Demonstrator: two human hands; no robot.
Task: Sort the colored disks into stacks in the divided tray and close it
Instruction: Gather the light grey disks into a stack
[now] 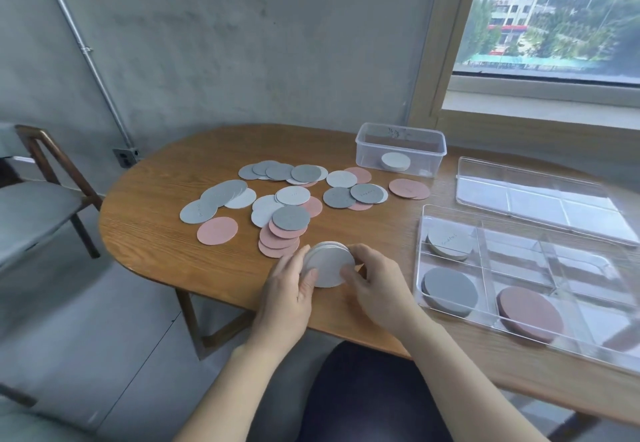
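While both hands, left hand (294, 282) & right hand (375, 280), pinch white disk stack (329, 265) by its rim: thin, light, prob. slippery; squeeze edges evenly.

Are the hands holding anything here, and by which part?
Yes. Both hands hold a small stack of white disks by its rim: left hand on the left edge, right hand on the right edge, above the table.

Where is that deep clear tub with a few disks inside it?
The deep clear tub stands at the table's far edge near the window, behind the scattered disks and beside the tray lid.
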